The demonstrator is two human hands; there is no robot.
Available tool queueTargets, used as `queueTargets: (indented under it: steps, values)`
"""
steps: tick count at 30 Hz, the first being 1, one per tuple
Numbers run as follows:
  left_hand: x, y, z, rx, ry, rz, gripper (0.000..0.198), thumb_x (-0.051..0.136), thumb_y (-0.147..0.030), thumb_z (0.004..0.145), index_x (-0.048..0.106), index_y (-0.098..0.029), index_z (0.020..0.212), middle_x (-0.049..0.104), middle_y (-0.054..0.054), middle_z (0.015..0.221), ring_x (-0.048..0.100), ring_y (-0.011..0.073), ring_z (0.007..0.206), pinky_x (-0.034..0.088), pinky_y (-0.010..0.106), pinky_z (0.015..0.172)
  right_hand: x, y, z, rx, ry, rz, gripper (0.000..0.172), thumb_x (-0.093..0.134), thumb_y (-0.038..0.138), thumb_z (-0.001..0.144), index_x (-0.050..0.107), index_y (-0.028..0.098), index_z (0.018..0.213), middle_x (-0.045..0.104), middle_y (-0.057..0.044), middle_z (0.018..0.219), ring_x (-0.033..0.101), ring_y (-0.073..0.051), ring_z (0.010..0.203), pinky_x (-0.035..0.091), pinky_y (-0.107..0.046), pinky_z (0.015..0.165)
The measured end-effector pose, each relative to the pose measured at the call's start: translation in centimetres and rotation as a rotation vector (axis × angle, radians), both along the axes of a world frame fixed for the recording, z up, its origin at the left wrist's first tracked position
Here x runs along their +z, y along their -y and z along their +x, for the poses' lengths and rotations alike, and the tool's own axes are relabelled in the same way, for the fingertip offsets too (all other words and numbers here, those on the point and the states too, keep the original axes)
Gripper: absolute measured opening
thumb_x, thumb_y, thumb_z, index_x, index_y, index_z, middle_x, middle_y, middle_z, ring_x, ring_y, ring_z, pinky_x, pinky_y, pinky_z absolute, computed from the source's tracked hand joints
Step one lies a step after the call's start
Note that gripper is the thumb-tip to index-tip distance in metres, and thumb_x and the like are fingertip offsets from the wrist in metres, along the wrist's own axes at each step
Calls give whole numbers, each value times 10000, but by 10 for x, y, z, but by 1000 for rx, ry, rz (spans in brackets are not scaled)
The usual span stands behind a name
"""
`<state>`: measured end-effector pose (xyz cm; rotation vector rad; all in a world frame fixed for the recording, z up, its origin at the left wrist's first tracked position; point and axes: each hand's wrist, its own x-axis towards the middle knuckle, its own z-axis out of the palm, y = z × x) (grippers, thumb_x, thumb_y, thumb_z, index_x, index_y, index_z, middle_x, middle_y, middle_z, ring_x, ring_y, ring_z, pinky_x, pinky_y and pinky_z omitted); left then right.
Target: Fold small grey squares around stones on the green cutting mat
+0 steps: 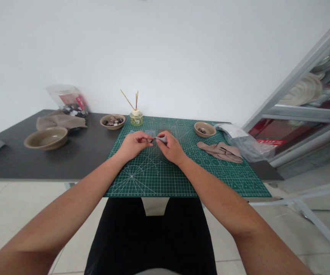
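Over the green cutting mat [179, 185], my left hand [135, 145] pinches a small dark piece [154, 138], too small to make out fully. My right hand [170, 148] is closed on a folded grey sheet [162, 139], its tip against the dark piece. Just behind my fingers, a blue-grey flat sheet [150, 132] lies on the mat, partly hidden. A brownish flat sheet [165, 131] shows behind my right hand. Farther right on the mat are a small bowl [210, 130] with a few dark pieces and a crumpled beige cloth [222, 152].
A bowl of small stone-like pieces [112, 122] and a reed diffuser [136, 117] stand at the back. On the left are a larger bowl [46, 139], a cloth [57, 121] and a clear jar [67, 100]. A plastic bag [243, 141] lies at the right, near a glass-fronted cabinet [299, 110].
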<state>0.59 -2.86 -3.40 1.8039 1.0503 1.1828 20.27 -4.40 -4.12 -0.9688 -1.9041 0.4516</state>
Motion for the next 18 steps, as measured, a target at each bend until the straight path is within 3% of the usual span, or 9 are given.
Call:
queueTargets:
  steps: [9, 18]
  values:
    - [0, 2, 2, -63, 132, -222, 316, 810, -262, 632, 698, -162, 910, 745, 16, 733, 720, 183, 704, 578, 344, 764, 2, -1, 2, -29, 95, 141, 180, 531, 227, 932, 688, 212, 1018, 670, -76, 992, 594, -214, 994, 466, -363, 920]
    - [-1, 1, 4, 5, 289, -307, 406, 886, -297, 538, 635, -159, 827, 750, 24, 762, 731, 194, 772, 594, 386, 835, 0, -3, 1, -56, 237, 179, 267, 542, 228, 971, 758, 284, 1118, 735, -46, 1107, 589, -214, 975, 465, -398, 928]
